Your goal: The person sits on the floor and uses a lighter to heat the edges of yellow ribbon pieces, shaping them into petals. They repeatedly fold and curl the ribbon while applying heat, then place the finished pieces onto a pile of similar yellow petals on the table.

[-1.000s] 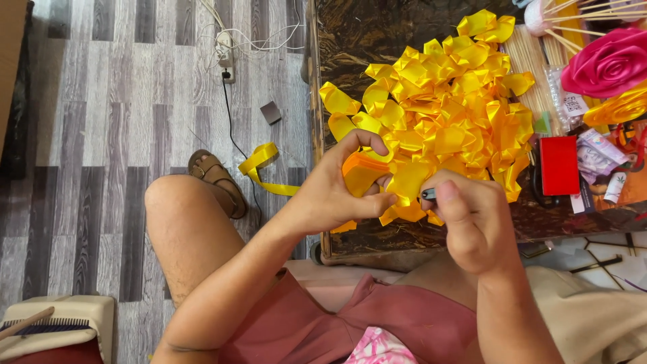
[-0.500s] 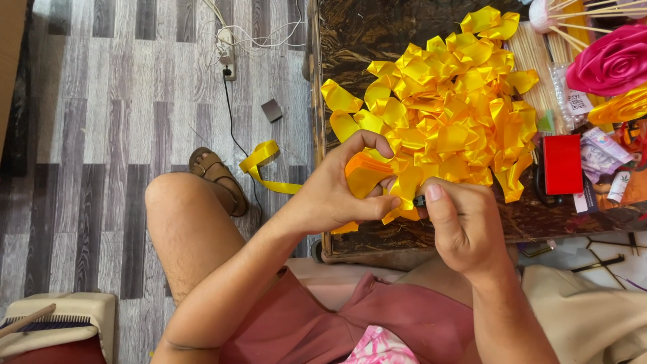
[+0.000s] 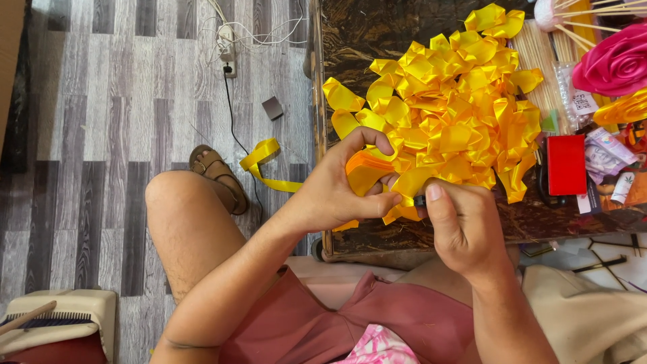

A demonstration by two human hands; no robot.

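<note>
My left hand grips a folded piece of yellow-orange ribbon at the near edge of a dark wooden table. My right hand is closed beside it, thumb pressing a small dark object against the ribbon's end; what that object is I cannot tell. Just beyond both hands lies a big pile of folded yellow ribbon petals. A loose strip of yellow ribbon trails off the table down to the floor on the left.
A red box, a pink fabric rose, wooden sticks and small packets crowd the table's right side. On the grey plank floor are a sandal, a power strip with cables and a small dark square.
My right hand shifted slightly left, closer to the left hand, and now presses on the ribbon's end. The left hand kept its hold on the folded ribbon.
</note>
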